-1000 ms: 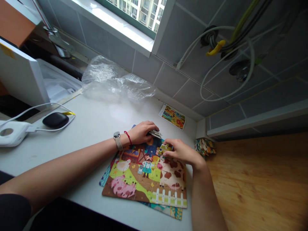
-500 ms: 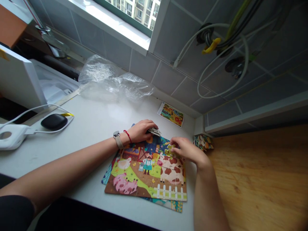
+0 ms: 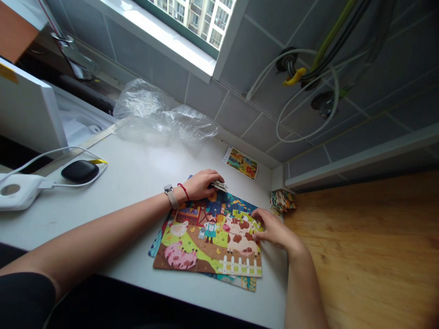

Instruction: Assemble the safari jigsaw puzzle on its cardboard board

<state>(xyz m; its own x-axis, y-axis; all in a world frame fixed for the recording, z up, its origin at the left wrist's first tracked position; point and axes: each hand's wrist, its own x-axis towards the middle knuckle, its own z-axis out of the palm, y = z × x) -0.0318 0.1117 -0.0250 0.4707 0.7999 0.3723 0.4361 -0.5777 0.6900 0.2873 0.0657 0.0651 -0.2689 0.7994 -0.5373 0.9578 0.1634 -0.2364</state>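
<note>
My left hand (image 3: pixel 202 186) is shut on a thin stack of jigsaw pieces (image 3: pixel 218 185), resting at the top edge of a farm-scene jigsaw puzzle (image 3: pixel 206 242). The puzzle shows a pig, a cow, a farmer and a white fence. My right hand (image 3: pixel 270 229) lies flat on its right side, fingers on the cow area, holding nothing I can see. A yellow-green piece (image 3: pixel 240 213) sits in the puzzle's upper right. Beyond the puzzle lie a picture card (image 3: pixel 240 163) and a loose pile of pieces (image 3: pixel 282 201).
The white desk (image 3: pixel 130 160) ends at a tiled wall with hoses. A crumpled plastic bag (image 3: pixel 161 116) lies at the back, with a white box (image 3: pixel 27 105), a white corded device (image 3: pixel 17 192) and a black pouch (image 3: pixel 80 171) to the left. A wooden floor (image 3: pixel 360 242) lies below the right edge.
My right hand has slid right and off the yellow-green piece, which now lies in the puzzle. My left hand stays in place, and the whole view has shifted slightly.
</note>
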